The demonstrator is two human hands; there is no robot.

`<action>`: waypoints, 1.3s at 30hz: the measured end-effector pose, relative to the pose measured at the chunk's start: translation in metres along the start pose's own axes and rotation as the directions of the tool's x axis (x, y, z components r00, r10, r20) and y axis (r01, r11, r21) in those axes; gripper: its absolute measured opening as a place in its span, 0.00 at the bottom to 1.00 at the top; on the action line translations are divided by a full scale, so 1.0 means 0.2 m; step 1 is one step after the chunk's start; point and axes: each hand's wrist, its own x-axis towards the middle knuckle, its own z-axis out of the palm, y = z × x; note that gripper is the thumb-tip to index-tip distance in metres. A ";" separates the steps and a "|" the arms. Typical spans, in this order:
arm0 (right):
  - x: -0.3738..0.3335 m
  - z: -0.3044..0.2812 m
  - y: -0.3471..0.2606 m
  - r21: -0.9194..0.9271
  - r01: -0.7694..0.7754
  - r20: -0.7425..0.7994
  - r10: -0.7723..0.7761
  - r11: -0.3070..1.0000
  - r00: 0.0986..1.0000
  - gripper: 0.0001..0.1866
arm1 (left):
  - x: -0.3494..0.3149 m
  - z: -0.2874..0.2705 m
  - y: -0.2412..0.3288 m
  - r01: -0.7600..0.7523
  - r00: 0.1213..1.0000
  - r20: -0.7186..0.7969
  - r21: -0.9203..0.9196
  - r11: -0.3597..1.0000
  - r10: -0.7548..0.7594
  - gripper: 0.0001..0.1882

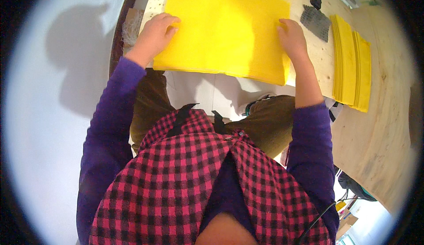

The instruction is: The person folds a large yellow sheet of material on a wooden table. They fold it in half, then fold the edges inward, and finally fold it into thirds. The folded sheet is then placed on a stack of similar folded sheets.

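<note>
Though near cloth [225, 28], strands [130, 29] in box [134, 15].

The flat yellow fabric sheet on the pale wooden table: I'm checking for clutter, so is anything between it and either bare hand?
Nothing visible. The yellow sheet has the left hand at its left edge, the right hand at its right. The textured grey mat lies farther right.

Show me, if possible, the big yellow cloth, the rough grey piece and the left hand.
Big yellow cloth [225, 28], head view: middle of its top face.
Rough grey piece [316, 22], head view: its middle.
Left hand [156, 33], head view: back of the hand.
</note>
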 end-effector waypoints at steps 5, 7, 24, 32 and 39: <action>-0.26 -0.04 0.00 0.137 0.136 0.045 -0.144 0.981 0.989 0.14 | -0.22 -0.04 0.07 0.000 1.000 -0.018 -0.081 0.997 -0.001 0.09; -0.27 -0.02 0.00 0.116 0.115 0.071 -0.124 0.987 0.990 0.14 | -0.20 -0.02 0.07 -0.036 0.999 0.031 -0.055 0.998 0.038 0.09; -0.36 -0.09 0.03 0.218 0.059 -0.143 -0.028 0.974 0.989 0.12 | -0.35 -0.11 0.17 0.042 0.984 -0.167 -0.119 0.992 -0.062 0.12; -0.79 -0.32 0.18 0.168 -0.480 -0.053 0.494 0.861 0.868 0.17 | -0.62 -0.19 0.17 0.133 0.933 -0.306 -0.192 0.972 -0.188 0.13; -1.15 -0.30 0.26 0.414 -0.640 0.220 0.611 0.648 0.760 0.26 | -0.76 -0.28 0.23 0.128 0.903 -0.375 -0.232 0.964 -0.210 0.12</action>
